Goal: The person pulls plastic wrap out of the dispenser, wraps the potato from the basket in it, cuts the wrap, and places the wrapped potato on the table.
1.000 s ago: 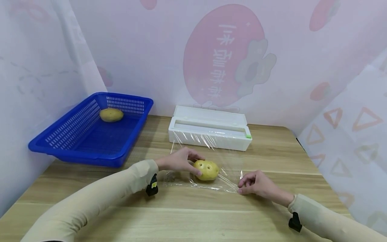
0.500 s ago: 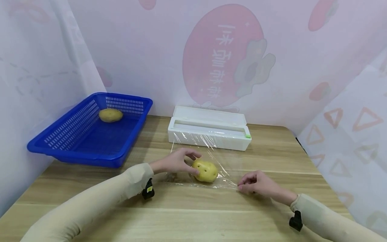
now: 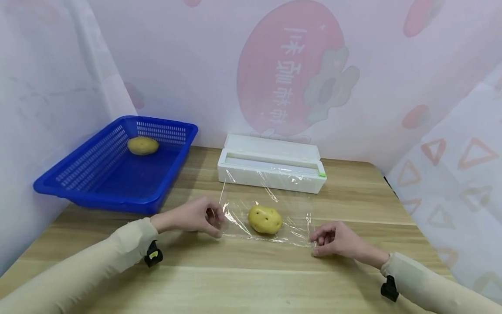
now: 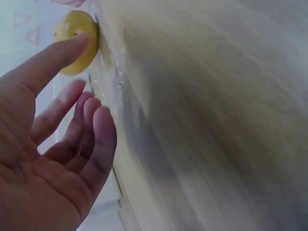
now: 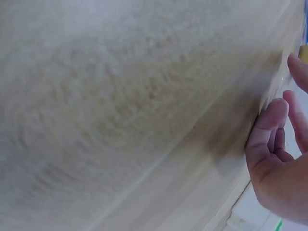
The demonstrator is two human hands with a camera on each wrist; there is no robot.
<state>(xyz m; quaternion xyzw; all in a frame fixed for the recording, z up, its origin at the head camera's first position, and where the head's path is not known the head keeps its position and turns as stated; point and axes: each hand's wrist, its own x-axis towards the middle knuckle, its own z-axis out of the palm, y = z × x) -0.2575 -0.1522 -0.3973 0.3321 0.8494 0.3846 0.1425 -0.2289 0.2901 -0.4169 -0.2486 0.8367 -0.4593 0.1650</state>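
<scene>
A yellow potato (image 3: 264, 220) with small dark holes lies on clear plastic wrap (image 3: 235, 216) in the middle of the table. The wrap stretches from a white dispenser box (image 3: 270, 179), whose lid stands raised. My left hand (image 3: 192, 216) is by the wrap's left edge, thumb and fingers apart. In the left wrist view nothing sits between those fingers, and the potato appears past the thumb. Near the wrap's front right corner is my right hand (image 3: 341, 242). Its thumb and forefinger are parted in the right wrist view; whether a fingertip touches the wrap is hard to tell.
At the back left stands a blue plastic basket (image 3: 161, 192) with another potato (image 3: 143, 145) inside. A printed curtain (image 3: 196, 78) hangs behind the wooden table (image 3: 235, 288). A green piece (image 3: 322, 174) shows at the box's right end.
My left hand has let go of the potato and moved left to the wrap's edge. My right hand has released its pinch on the wrap's corner. The potato stays on the wrap.
</scene>
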